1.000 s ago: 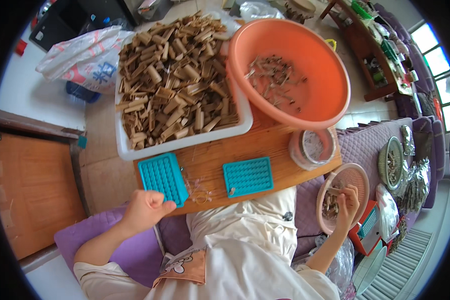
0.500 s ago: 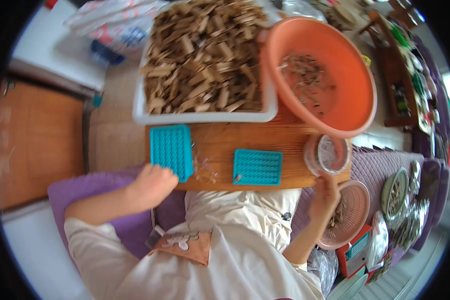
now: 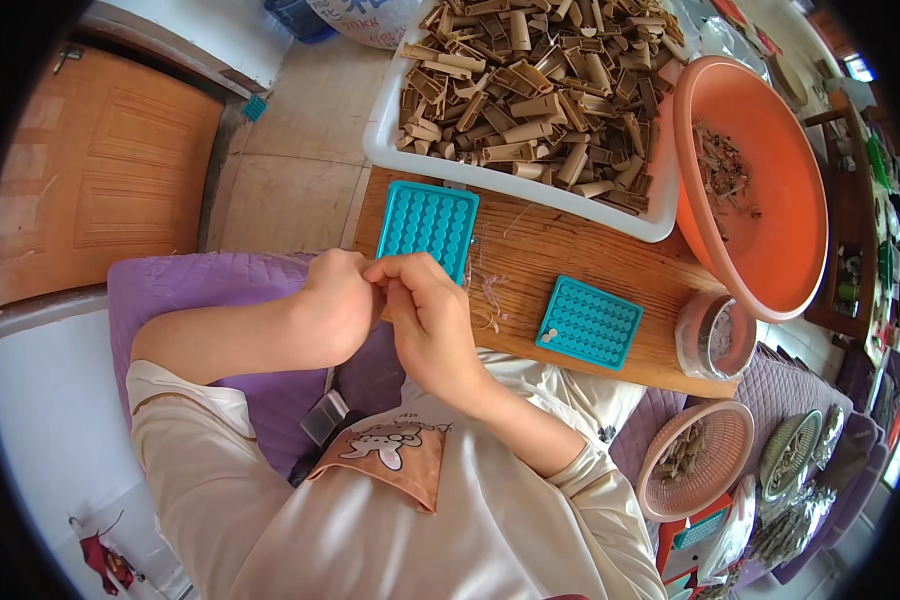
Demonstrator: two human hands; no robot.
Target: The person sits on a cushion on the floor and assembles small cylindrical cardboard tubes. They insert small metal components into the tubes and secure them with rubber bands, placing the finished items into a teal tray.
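My left hand (image 3: 340,300) is curled closed at the near left corner of a teal tray of round pockets (image 3: 427,225). Against its fingertips, my right hand (image 3: 430,315) closes in a pinch, thumb and forefinger together. Whatever lies between the fingers is hidden or too small to name. A second teal pocketed tray (image 3: 590,322) rests farther right on the wooden table (image 3: 515,240), with small pale bits (image 3: 549,336) at its near left corner. Thin clear strands (image 3: 490,298) lie between the two trays.
A white bin (image 3: 530,185) heaped with brown curved pieces (image 3: 530,100) stands beyond the table. Beside it leans an orange basin (image 3: 770,200) holding small scraps. A clear round tub (image 3: 708,335) sits at the table's right end. Pink (image 3: 710,440) and green (image 3: 792,455) baskets are at right.
My right hand has left the tub's side and come across to meet my left hand. The view has turned, so the table and its things appear shifted right and tilted.
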